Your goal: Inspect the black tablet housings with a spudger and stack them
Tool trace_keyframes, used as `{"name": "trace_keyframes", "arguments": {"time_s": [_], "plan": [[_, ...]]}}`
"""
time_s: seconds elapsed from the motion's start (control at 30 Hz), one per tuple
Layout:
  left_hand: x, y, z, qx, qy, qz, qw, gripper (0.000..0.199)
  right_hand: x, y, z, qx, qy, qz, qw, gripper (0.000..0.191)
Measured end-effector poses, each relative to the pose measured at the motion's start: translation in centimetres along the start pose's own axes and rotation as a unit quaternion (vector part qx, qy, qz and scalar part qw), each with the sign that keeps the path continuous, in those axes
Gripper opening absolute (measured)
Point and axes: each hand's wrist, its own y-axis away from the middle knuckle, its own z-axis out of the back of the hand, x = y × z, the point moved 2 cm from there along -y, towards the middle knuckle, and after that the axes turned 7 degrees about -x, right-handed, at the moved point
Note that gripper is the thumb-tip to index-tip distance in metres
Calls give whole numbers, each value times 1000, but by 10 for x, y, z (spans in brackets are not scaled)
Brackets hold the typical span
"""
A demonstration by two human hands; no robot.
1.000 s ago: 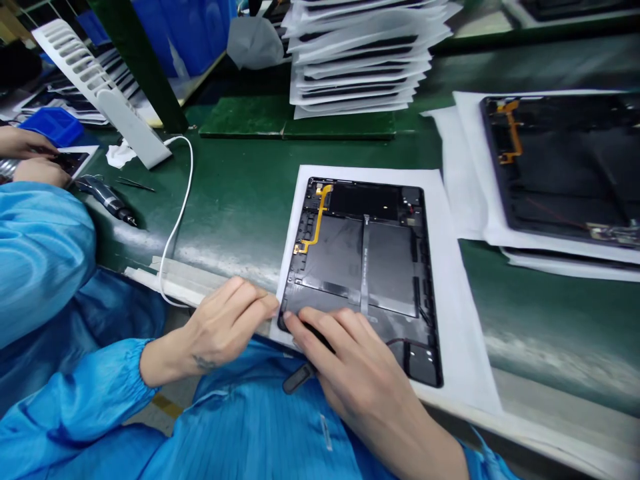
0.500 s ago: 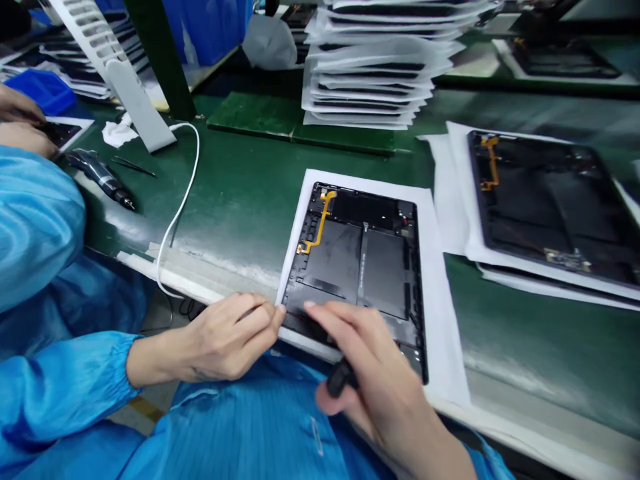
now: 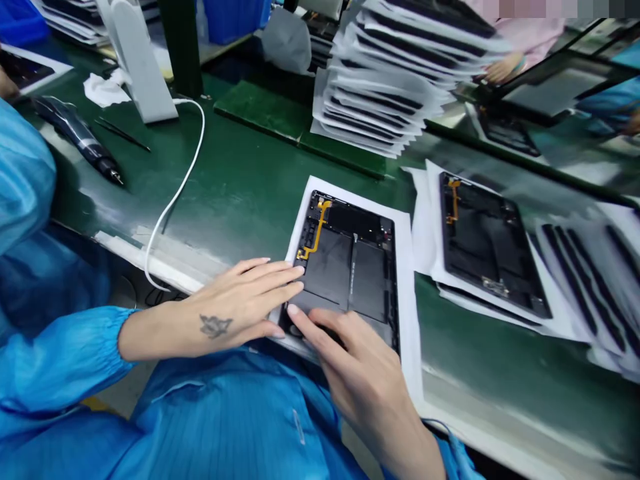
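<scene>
The tablet (image 3: pixel 329 260) looks smooth, the sleeve (image 3: pixel 70 363) shiny cloth.

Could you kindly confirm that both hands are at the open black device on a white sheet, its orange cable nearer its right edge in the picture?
Not quite: in the head view, the orange cable lies nearer the left edge of the open black device. The left hand and right hand are at it, and a white sheet lies beneath.

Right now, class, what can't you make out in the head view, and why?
In the head view:
Tablet: near right corner hidden behind the right hand.
Lettering on its middle strip: too small.
Neighbour's hand: cut off by the left edge.
Rightmost stack: blurred, cut off by the right edge.
</scene>
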Motion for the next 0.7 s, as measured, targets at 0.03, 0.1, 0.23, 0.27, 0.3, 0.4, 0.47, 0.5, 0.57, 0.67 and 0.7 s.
{"name": "trace_keyframes", "arguments": {"time_s": [0.03, 0.1, 0.23, 0.27, 0.3, 0.4, 0.47, 0.5, 0.57, 0.67, 0.7], "plan": [[-2, 0, 1, -1, -6, -1, 1000, 54, 0, 1, 1, -5, -5, -3, 1000, 48], [-5, 0, 2, -5, -14, -7, 1000, 53, 0, 3, 1, -19, -18, -15, 1000, 50], [-5, -3, 4, -14, -8, -4, 1000, 50, 3, 1, -2, -14, -34, -22, 999, 53], [-5, -3, 4, -17, -7, -2, 1000, 49, 3, 1, -3, -14, -31, -21, 999, 52], [-5, -3, 4, -19, -6, -1, 1000, 49, 4, -1, -4, -17, -26, -20, 999, 50], [-4, -4, 3, -25, -2, 1, 1000, 48, 4, -4, -7, -37, -16, -30, 999, 40], [-5, -4, 2, -28, -1, 2, 1000, 48, 3, -5, -7, -47, -13, -35, 998, 35], [-5, -4, 2, -30, 0, 1, 1000, 47, 3, -5, -7, -47, -12, -35, 998, 34], [-5, -4, 2, -33, 1, 0, 999, 47, 3, -5, -7, -41, -12, -30, 999, 35], [-4, -4, 0, -27, -9, -8, 1000, 47, 3, -4, -7, -33, -9, -21, 999, 34], [-3, -3, 0, -24, -14, -10, 1000, 47, 3, -4, -7, -32, -6, -19, 999, 34]]}}
